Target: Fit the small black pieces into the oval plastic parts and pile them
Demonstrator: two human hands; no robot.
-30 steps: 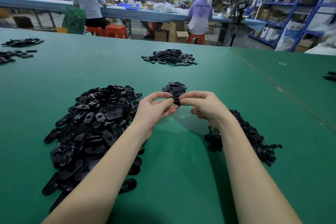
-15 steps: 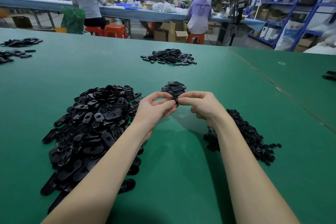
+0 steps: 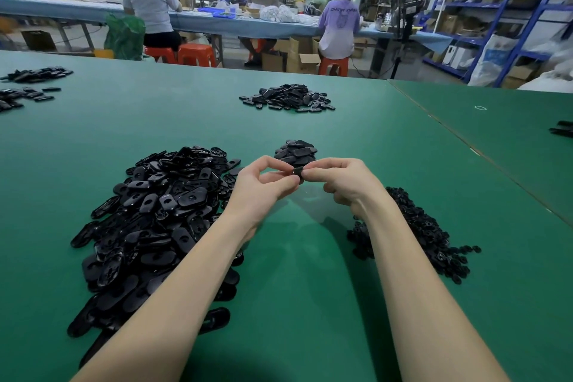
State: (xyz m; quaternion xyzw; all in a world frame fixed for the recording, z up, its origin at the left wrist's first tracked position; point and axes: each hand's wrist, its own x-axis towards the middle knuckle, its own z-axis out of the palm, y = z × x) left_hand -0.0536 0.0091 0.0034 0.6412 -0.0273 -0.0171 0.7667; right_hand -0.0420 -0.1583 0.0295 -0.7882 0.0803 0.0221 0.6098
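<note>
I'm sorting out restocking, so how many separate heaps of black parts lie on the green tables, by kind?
Loose oval parts beside the left arm: 1
Small black pieces beside the right arm: 1
Small stack beyond the hands: 1
Far heaps, kind unclear: 4
Total: 7

three seated people (image 3: 339, 17) at a far blue table (image 3: 217, 25), orange stools (image 3: 197, 54)

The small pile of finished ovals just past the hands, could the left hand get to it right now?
Probably yes, once freed. The small pile lies just beyond the left hand with nothing between them, but that hand, with the right hand, is pinching a black part.
</note>
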